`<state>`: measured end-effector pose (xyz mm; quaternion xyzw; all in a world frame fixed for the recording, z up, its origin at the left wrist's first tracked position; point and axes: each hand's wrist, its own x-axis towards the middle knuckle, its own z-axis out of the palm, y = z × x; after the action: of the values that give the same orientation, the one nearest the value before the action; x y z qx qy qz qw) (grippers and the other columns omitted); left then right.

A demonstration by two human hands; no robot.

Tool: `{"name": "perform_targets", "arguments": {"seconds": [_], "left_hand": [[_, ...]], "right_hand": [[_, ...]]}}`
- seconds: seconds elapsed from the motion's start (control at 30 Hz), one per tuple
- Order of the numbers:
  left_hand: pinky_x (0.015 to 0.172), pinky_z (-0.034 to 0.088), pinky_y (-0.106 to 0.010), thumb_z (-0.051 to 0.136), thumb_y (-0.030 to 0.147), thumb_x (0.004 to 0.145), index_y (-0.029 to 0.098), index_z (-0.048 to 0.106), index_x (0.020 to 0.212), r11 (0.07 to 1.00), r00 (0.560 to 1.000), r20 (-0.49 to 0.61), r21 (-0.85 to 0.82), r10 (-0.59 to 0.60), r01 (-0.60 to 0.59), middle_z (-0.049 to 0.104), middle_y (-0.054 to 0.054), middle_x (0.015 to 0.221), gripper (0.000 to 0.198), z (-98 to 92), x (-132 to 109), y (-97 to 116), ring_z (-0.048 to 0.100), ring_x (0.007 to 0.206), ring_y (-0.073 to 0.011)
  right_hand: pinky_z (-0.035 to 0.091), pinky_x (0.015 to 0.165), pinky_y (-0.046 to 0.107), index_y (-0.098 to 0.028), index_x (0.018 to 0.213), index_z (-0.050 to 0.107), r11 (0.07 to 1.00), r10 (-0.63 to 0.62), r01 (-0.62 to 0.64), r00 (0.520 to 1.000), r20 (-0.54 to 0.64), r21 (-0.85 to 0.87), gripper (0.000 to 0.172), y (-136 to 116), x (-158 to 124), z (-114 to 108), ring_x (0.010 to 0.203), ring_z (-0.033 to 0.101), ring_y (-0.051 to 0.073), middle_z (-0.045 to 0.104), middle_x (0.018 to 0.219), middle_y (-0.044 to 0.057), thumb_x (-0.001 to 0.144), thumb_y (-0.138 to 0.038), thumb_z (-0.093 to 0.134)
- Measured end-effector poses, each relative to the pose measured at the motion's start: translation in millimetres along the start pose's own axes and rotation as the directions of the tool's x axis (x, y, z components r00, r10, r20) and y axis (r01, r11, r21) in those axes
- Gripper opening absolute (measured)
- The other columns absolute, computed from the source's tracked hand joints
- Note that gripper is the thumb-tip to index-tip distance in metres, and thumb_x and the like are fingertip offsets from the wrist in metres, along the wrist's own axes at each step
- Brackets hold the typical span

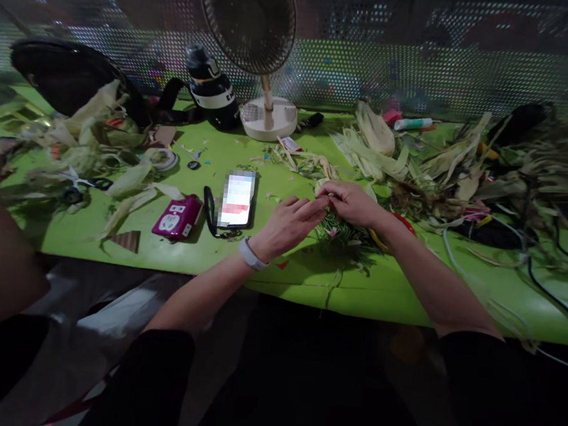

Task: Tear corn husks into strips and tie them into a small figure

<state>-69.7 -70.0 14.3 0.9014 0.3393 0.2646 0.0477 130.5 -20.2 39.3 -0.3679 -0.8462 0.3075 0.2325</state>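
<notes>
Spread below everything, a green worktop [86,234]. Lying over its right part in a loose heap, dry husks [372,131]. Standing at the back, a fan [250,19], with a dark bottle [215,92] just beside. Near the front edge, under the two hands, a bunch of green leaves [349,243], to be taken as the thing of the work. Reaching in above it, the left hand [290,224] and the right hand [349,202], with fingertips touching and fingers bent as for a pinch. Cannot tell from this view about any piece clamped between. Lying to the left, a bright phone [240,199], then a purple box [177,218]. Smallest, a red scrap [283,264]. Step in hand, by judgement: fine fingertip work at the leaves, not yet finished. Called for next, probably: a steady hold and small, exact finger movements, without crushing the leaves.
</notes>
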Motion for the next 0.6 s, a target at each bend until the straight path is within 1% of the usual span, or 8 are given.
{"name": "perform_targets", "arguments": {"seconds": [0.07, 0.17, 0.23, 0.3, 0.4, 0.47, 0.53, 0.6], "left_hand": [[0.087, 0.043, -0.035, 0.054, 0.008, 0.091, 0.022, 0.073, 0.109, 0.993, 0.999, 0.006, -0.11, -0.043, 0.043, 0.07, -0.012, 0.128, 0.029, 0.8, 0, -2, 0.065, 0.097, -0.0207], [0.091, 0.043, -0.036, 0.056, 0.012, 0.091, 0.022, 0.076, 0.105, 0.964, 0.997, 0.037, -0.253, -0.071, 0.078, 0.072, -0.012, 0.128, 0.027, 2.6, 0, -5, 0.067, 0.098, -0.0208], [0.094, 0.044, -0.036, 0.055, 0.014, 0.09, 0.023, 0.076, 0.106, 0.95, 0.995, 0.059, -0.3, -0.075, 0.089, 0.072, -0.011, 0.128, 0.028, 3.7, -1, -7, 0.067, 0.1, -0.0208], [0.096, 0.045, -0.037, 0.054, 0.015, 0.09, 0.023, 0.076, 0.108, 0.946, 0.995, 0.07, -0.312, -0.071, 0.089, 0.073, -0.012, 0.128, 0.03, 4.5, -2, -9, 0.068, 0.103, -0.0214], [0.098, 0.046, -0.039, 0.054, 0.015, 0.09, 0.022, 0.076, 0.109, 0.935, 0.995, 0.072, -0.344, -0.063, 0.085, 0.073, -0.013, 0.126, 0.03, 5.3, -2, -12, 0.068, 0.106, -0.0229], [0.098, 0.047, -0.039, 0.057, 0.015, 0.088, 0.023, 0.077, 0.107, 0.918, 0.995, 0.068, -0.383, -0.079, 0.099, 0.073, -0.013, 0.124, 0.028, 5.8, -2, -11, 0.069, 0.105, -0.023], [0.099, 0.047, -0.039, 0.062, 0.015, 0.086, 0.024, 0.078, 0.102, 0.881, 0.989, 0.062, -0.45, -0.132, 0.146, 0.074, -0.012, 0.12, 0.024, 6.2, -1, -8, 0.069, 0.102, -0.0222], [0.1, 0.048, -0.037, 0.069, 0.017, 0.083, 0.024, 0.079, 0.095, 0.808, 0.973, 0.037, -0.55, -0.23, 0.212, 0.075, -0.011, 0.114, 0.017, 6.3, 1, -4, 0.069, 0.101, -0.0211]], "right_hand": [[0.041, 0.069, 0.028, -0.018, 0.085, 0.063, 0.989, 0.013, -0.019, 0.999, 0.042, 0.148, 0.015, 1, 0, -1, 0.074, 0.054, 0.015, 0.061, 0.076, 0.001, 0.086, -0.027, 0.052], [0.038, 0.059, 0.024, -0.018, 0.085, 0.062, 0.941, 0.056, -0.107, 0.985, 0.165, 0.319, 0.022, 5, 0, -2, 0.061, 0.048, 0.011, 0.056, 0.069, -0.003, 0.086, -0.039, 0.058], [0.037, 0.053, 0.023, -0.017, 0.086, 0.062, 0.903, 0.092, -0.18, 0.968, 0.234, 0.39, 0.028, 8, 0, -2, 0.056, 0.044, 0.009, 0.055, 0.069, -0.004, 0.085, -0.045, 0.063], [0.036, 0.049, 0.021, -0.018, 0.085, 0.061, 0.862, 0.118, -0.228, 0.959, 0.259, 0.452, 0.033, 11, 0, -1, 0.054, 0.043, 0.007, 0.055, 0.07, -0.005, 0.082, -0.05, 0.068], [0.038, 0.047, 0.02, -0.019, 0.082, 0.06, 0.816, 0.133, -0.252, 0.958, 0.255, 0.519, 0.04, 11, 1, 0, 0.054, 0.044, 0.007, 0.053, 0.069, -0.006, 0.078, -0.056, 0.074], [0.039, 0.047, 0.02, -0.018, 0.082, 0.061, 0.806, 0.132, -0.259, 0.955, 0.264, 0.533, 0.043, 12, 1, 1, 0.054, 0.045, 0.006, 0.054, 0.069, -0.006, 0.077, -0.058, 0.075], [0.04, 0.047, 0.019, -0.018, 0.083, 0.062, 0.804, 0.13, -0.268, 0.951, 0.282, 0.531, 0.043, 12, 2, 3, 0.054, 0.046, 0.006, 0.055, 0.069, -0.006, 0.076, -0.058, 0.076], [0.041, 0.048, 0.019, -0.018, 0.083, 0.063, 0.8, 0.15, -0.288, 0.946, 0.289, 0.527, 0.041, 11, 3, 5, 0.054, 0.046, 0.006, 0.055, 0.069, -0.005, 0.078, -0.056, 0.076]]}}
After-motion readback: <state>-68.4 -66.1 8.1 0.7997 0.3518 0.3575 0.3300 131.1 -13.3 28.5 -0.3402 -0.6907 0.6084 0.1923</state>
